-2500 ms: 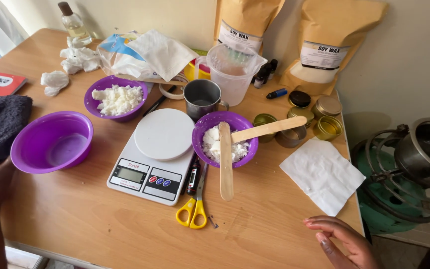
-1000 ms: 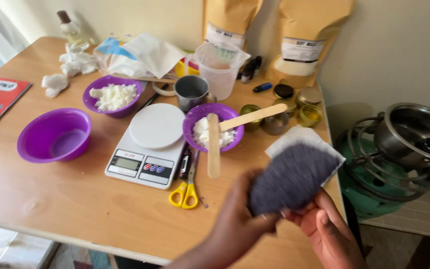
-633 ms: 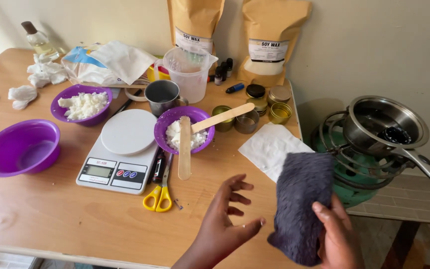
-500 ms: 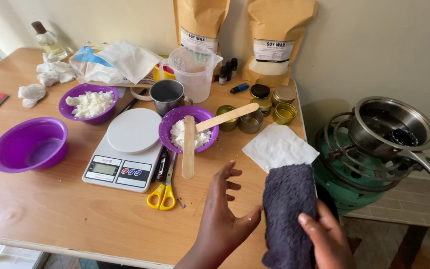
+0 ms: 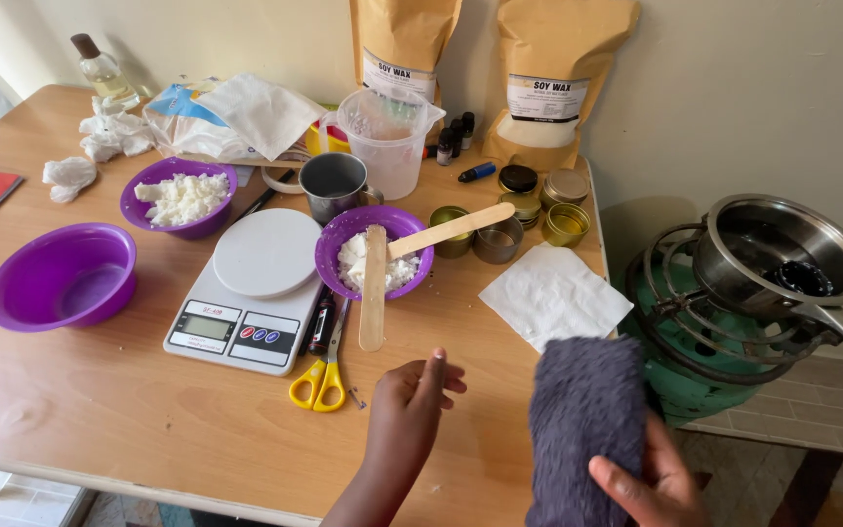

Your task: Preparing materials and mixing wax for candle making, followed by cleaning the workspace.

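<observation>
Right hand [image 5: 651, 478]: a dark grey cloth [image 5: 585, 420] is gripped, the fingers clamped on its lower edge; the hand is cut off by the bottom of the frame.
Cloth: thick, fuzzy terry pile, roughly oblong, held upright over the right-hand edge of the surface [image 5: 100, 410], just below a white paper napkin [image 5: 553, 296].
Left hand [image 5: 410, 395]: held above the wood, nothing grasped; the fingers are loosely curled and close together, one fingertip raised.
Surface: pale wood-grain laminate, smooth and matt.
Bowls: three round purple plastic bowls; the near one [image 5: 374, 252] holds white waxy flakes and two flat wooden sticks [image 5: 374, 286], the far one [image 5: 180, 197] holds more flakes, the left one [image 5: 60, 276] looks bare inside.
Scale: a white digital scale [image 5: 251, 293] with a round platter, set between the bowls.
Scissors: yellow-handled scissors [image 5: 323, 373], blades partly hidden beside a dark pen-like thing.
Pan: a steel saucepan [image 5: 782, 259] is seated on a green wire-ringed burner [image 5: 695, 337] off the surface; its dark contents are hard to make out, and the handle is cut off at the frame edge.
Tins: small round gold tins [image 5: 543, 200], some lidded, are grouped near two brown paper pouches [image 5: 480, 59].
</observation>
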